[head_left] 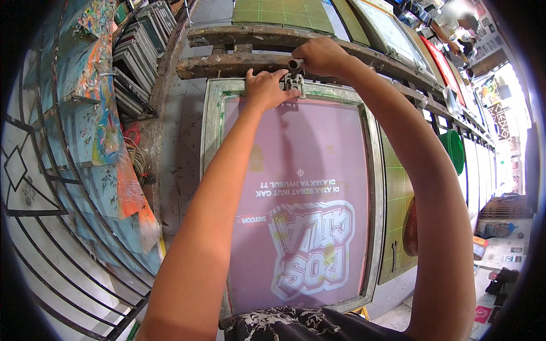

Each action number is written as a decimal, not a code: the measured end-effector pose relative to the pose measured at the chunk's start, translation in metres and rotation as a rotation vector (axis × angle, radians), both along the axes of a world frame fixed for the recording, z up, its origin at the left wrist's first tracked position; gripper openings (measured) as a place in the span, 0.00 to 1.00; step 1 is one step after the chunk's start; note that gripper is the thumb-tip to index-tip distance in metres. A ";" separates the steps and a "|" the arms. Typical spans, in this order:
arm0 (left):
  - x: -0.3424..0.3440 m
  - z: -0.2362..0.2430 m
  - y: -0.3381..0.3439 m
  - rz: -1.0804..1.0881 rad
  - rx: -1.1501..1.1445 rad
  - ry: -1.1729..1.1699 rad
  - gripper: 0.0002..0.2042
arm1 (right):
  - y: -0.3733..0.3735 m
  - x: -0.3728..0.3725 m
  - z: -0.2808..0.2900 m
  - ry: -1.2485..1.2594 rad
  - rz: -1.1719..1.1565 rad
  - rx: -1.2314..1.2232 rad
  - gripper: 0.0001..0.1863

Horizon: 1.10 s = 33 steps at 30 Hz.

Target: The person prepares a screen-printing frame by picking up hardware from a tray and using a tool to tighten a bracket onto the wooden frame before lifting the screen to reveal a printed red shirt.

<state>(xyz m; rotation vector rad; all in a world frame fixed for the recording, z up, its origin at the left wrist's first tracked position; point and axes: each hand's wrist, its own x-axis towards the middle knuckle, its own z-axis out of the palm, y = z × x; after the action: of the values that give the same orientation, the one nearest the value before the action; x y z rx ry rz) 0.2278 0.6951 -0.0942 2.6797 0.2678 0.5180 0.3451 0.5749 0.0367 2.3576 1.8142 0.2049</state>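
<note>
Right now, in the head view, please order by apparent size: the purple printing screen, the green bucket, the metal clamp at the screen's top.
1. Purple printing screen, by far the largest.
2. Green bucket, though it sits farther away, so its true size is unsure.
3. Metal clamp, partly hidden by the left hand and right hand.

Your rectangular metal-framed printing screen with pink mesh [301,165] fills centre, white graffiti-style lettering low on it; green-gridded screens [284,12] lie beyond.
</note>
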 end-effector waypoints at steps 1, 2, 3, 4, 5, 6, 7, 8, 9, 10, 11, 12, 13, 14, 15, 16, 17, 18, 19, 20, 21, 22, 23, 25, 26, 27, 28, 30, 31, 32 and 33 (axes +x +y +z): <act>0.002 -0.001 0.001 0.000 0.004 0.005 0.38 | 0.002 0.000 -0.002 0.003 0.030 0.001 0.07; 0.001 0.000 0.002 0.002 0.003 0.014 0.38 | 0.005 -0.002 -0.003 0.014 0.035 -0.014 0.07; 0.001 0.000 0.001 0.003 0.002 0.022 0.38 | 0.007 -0.005 -0.003 0.025 0.039 -0.029 0.07; 0.001 0.001 0.001 0.006 0.019 0.028 0.38 | 0.009 -0.007 -0.002 0.035 0.044 -0.045 0.07; 0.001 -0.001 0.002 0.010 0.036 0.034 0.38 | 0.011 -0.010 -0.003 0.027 0.048 -0.059 0.07; 0.001 -0.004 0.002 0.015 0.052 0.041 0.38 | 0.012 -0.013 -0.005 0.019 0.052 -0.072 0.07; 0.001 -0.006 0.003 0.015 0.058 0.045 0.38 | 0.014 -0.016 -0.006 0.012 0.057 -0.086 0.07; 0.002 -0.006 0.003 0.015 0.063 0.045 0.38 | 0.015 -0.016 -0.004 0.007 0.063 -0.092 0.07; 0.002 -0.006 0.004 0.016 0.068 0.046 0.38 | 0.016 -0.017 -0.003 0.002 0.069 -0.099 0.08; 0.002 -0.006 0.004 0.020 0.054 0.044 0.38 | 0.017 -0.018 -0.003 -0.002 0.076 -0.105 0.09; 0.002 -0.005 0.002 0.020 0.038 0.041 0.38 | 0.018 -0.016 -0.006 -0.003 -0.046 -0.115 0.08; 0.002 -0.004 0.000 0.020 0.022 0.038 0.38 | 0.021 -0.015 -0.009 -0.004 -0.167 -0.125 0.09; 0.002 -0.002 -0.002 0.018 0.017 0.056 0.38 | 0.024 -0.013 -0.013 -0.006 -0.290 -0.134 0.10; 0.003 -0.001 -0.001 0.019 0.015 0.074 0.38 | 0.027 -0.012 -0.014 0.016 -0.330 -0.136 0.10; 0.003 -0.001 -0.001 0.018 0.013 0.093 0.38 | 0.030 -0.011 -0.016 0.038 -0.372 -0.138 0.11; 0.003 -0.001 -0.002 0.025 0.017 0.078 0.38 | 0.032 -0.010 -0.018 0.059 -0.415 -0.140 0.12; 0.001 -0.001 -0.001 0.036 0.026 0.064 0.38 | 0.038 -0.014 -0.016 0.067 -0.438 -0.195 0.13; 0.000 -0.002 0.000 0.046 0.035 0.050 0.38 | 0.045 -0.018 -0.013 0.074 -0.462 -0.250 0.14; -0.001 -0.002 0.002 0.047 0.026 0.079 0.38 | 0.051 -0.022 -0.011 0.082 -0.485 -0.305 0.15; 0.000 0.001 0.003 0.042 0.016 0.102 0.38 | 0.054 -0.024 -0.010 0.096 -0.499 -0.308 0.16; 0.000 0.003 0.004 0.039 0.006 0.126 0.39 | 0.056 -0.027 -0.009 0.110 -0.512 -0.312 0.17; -0.001 0.005 0.006 0.028 0.009 0.151 0.39 | 0.056 -0.028 -0.007 0.124 -0.524 -0.315 0.18; -0.001 0.008 0.003 0.010 0.007 0.168 0.39 | 0.052 -0.023 -0.009 0.127 -0.525 -0.307 0.18; 0.004 0.015 -0.008 -0.029 -0.003 0.198 0.40 | 0.041 -0.004 -0.019 0.131 -0.532 -0.292 0.19; 0.003 0.014 -0.004 -0.016 0.006 0.176 0.40 | 0.042 -0.008 -0.014 0.123 -0.488 -0.253 0.19; -0.001 0.009 0.002 0.004 0.018 0.159 0.40 | 0.041 -0.017 -0.006 0.119 -0.436 -0.211 0.20; -0.004 0.005 0.009 0.024 0.031 0.143 0.40 | 0.040 -0.024 0.003 0.115 -0.384 -0.170 0.21; -0.002 0.009 0.003 -0.006 -0.005 0.152 0.40 | 0.020 -0.017 0.013 0.044 -0.292 -0.144 0.20; -0.003 0.010 0.002 -0.015 -0.021 0.160 0.40 | 0.012 -0.012 0.015 0.046 -0.227 -0.128 0.19; -0.003 0.011 0.001 -0.019 -0.028 0.159 0.40 | 0.004 -0.008 0.018 0.047 -0.163 -0.109 0.18; -0.002 0.012 0.000 -0.025 -0.034 0.157 0.40 | -0.004 -0.003 0.013 0.009 -0.093 -0.068 0.15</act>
<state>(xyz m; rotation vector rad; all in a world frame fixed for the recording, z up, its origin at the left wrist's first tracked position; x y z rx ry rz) 0.2256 0.6947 -0.0825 2.6905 0.2848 0.2927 0.3425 0.5706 0.0501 2.3929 1.6826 0.1190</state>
